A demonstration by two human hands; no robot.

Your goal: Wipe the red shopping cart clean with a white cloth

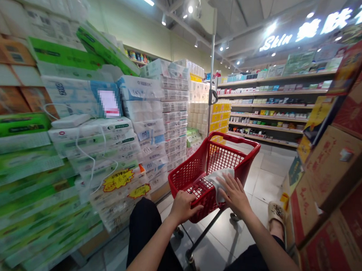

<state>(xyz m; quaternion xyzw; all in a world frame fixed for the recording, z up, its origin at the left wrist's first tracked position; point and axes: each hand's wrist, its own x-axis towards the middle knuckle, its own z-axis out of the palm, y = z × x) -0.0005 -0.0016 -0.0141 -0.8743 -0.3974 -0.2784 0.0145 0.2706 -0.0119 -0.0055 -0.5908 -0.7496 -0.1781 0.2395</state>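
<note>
the red cart (pixel 189 174) stands on the floor (pixel 266 179), tissue packs (pixel 108 148) left of it, cardboard boxes (pixel 332 166) right of it. left hand (pixel 183 207) fingers curl tight around the cart's near rim; right hand (pixel 234 193) lies flat, fingers spread, on a white cloth (pixel 215 177) draped over that rim

Red trolley (pixel 191 174) on grey tiled floor (pixel 265 181)

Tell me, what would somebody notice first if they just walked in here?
The bright red shopping basket on wheels stands mid-aisle. The left hand grips its near rim, and the right hand lies flat on a white cloth draped over that rim. On the left towers a wall of tissue packs in green and white, and a glowing sign shines at the upper right.
</note>
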